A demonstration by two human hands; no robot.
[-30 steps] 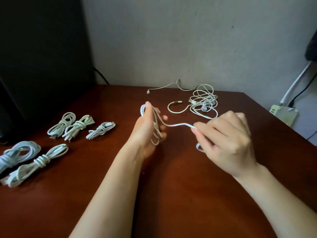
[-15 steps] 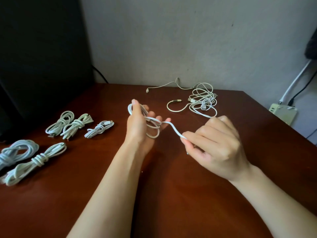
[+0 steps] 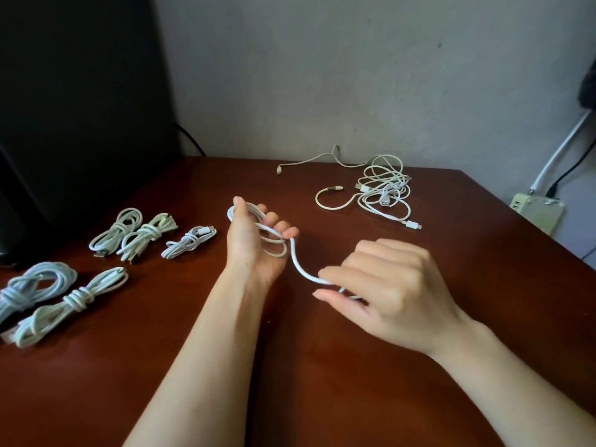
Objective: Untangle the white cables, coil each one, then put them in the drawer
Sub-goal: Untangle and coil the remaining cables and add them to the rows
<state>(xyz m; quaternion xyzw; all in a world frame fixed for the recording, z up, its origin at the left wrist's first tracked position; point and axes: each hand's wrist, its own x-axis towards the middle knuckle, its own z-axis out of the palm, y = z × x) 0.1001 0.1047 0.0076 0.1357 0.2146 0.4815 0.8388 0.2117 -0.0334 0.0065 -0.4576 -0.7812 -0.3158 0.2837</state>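
Note:
My left hand point(image 3: 250, 241) holds a small coil of white cable point(image 3: 298, 262), with its loops wound round the fingers above the brown table point(image 3: 322, 382). The cable's free end curves down and right into my right hand point(image 3: 383, 295), which pinches it between thumb and forefinger. A tangle of white cables point(image 3: 383, 191) lies at the back right of the table. Several coiled, tied cables point(image 3: 135, 232) lie in a group at the left. No drawer is in view.
A large black object point(image 3: 80, 91) stands at the table's back left against the grey wall. Off the table's right edge sits a power strip point(image 3: 537, 211) with white and black leads. The table's right edge runs diagonally close to my right hand.
My right hand has dropped lower and nearer with the cable's end, and the stretch between the hands now sags in a curve. My left hand has shifted slightly left, keeping the coil.

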